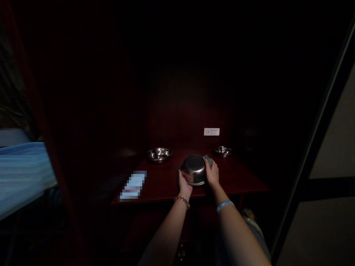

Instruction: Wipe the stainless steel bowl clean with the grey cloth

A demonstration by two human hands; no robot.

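Note:
A shiny metal bowl point(195, 170) is held bottom up above the front part of a dark red shelf point(166, 186). My left hand point(184, 184) grips its left side near the rim, with a beaded bracelet on the wrist. On the bowl's right side, my right hand point(212, 173) presses a grey cloth point(207, 160) against the metal; a light blue band circles that wrist. The fingers under the bowl are hidden.
Two more metal bowls stand on the shelf, one at the back left point(159, 155) and one at the back right point(222, 151). A white socket point(211, 132) is on the back wall. A pixelated pale item point(133, 186) lies at the front left.

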